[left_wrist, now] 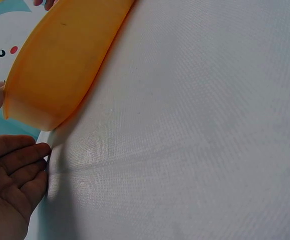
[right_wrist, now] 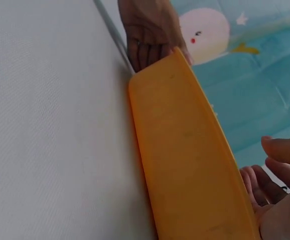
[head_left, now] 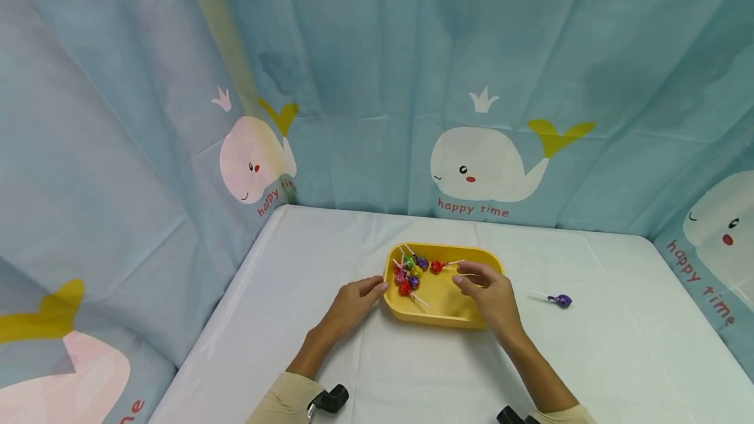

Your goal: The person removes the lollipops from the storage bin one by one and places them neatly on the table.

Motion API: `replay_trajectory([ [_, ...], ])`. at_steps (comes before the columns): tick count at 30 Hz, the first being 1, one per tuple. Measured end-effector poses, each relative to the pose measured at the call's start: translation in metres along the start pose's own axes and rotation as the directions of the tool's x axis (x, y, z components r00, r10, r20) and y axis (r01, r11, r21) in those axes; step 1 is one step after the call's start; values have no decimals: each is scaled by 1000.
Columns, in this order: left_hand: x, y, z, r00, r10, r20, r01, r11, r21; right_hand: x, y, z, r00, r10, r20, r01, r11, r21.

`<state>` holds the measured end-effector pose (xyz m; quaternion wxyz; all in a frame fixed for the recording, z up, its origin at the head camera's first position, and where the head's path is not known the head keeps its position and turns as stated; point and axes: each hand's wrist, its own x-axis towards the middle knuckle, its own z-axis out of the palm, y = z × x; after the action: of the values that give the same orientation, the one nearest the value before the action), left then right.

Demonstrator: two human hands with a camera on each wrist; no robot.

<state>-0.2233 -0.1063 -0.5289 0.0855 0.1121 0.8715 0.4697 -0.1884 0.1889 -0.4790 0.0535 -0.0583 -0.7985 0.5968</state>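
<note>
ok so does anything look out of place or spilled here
One purple-wrapped lollipop lies alone on the white tablecloth, to the right of the yellow tray, while the other visible lollipops are inside it, so it looks left out. Nothing appears spilled or damaged.

Tray [head_left: 440, 294] mid-desk [head_left: 424, 371] | lollipop cluster [head_left: 415, 271] in tray's left half | another lollipop [head_left: 436, 267] right of cluster, near tray's far edge | left grip [head_left: 351, 306] at tray's left edge | right grip [head_left: 495, 300] over tray's right half | lone lollipop [head_left: 563, 301] on desk, right of tray | curtain [head_left: 377, 84] behind desk's far edge
</note>
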Motion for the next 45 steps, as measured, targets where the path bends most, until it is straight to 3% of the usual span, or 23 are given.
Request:
replay_trajectory([
  [24, 0, -2, -2, 1000, 30, 0, -30, 999, -30, 15, -4, 36, 997, -23, 79, 29, 996, -79],
  [45, -1, -4, 1, 999, 35, -10, -35, 999, -17, 34, 1, 61, 994, -54, 94, 68, 986, -154],
])
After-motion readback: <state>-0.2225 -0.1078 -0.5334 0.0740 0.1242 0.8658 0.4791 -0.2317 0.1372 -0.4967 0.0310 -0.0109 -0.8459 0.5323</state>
